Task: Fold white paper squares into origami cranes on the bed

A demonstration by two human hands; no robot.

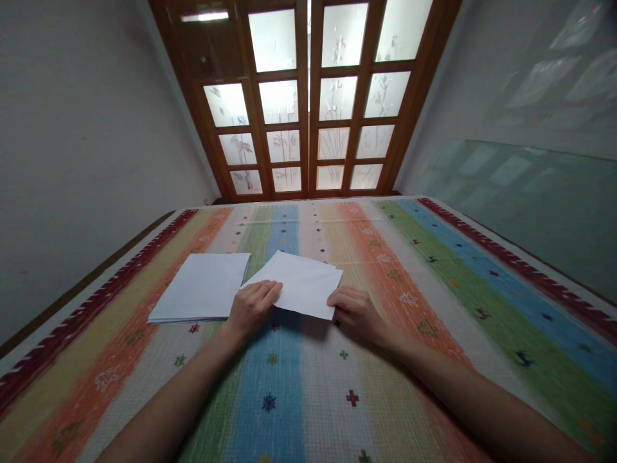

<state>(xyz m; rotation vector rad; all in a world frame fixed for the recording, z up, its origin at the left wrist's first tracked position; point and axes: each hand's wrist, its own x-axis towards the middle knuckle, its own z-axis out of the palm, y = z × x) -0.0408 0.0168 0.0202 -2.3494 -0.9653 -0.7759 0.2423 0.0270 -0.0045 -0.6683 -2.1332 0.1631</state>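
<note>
Between my hands is a folded sheet of white paper (303,283), raised a little at its near edge, with a shadow beneath it. My left hand (254,307) is closed on the paper's left near side. My right hand (355,310) pinches its right near corner, thumb and fingers pressed together. To the left lies a stack of white paper (202,286), its right near corner close behind my left hand. The fingertips under the folded sheet are hidden.
A striped tablecloth (270,411) with small stitched figures covers the table. Wooden doors with frosted panes (284,103) stand beyond its far edge. A wall (87,128) runs along the left, and a glass panel (520,199) leans at the right wall.
</note>
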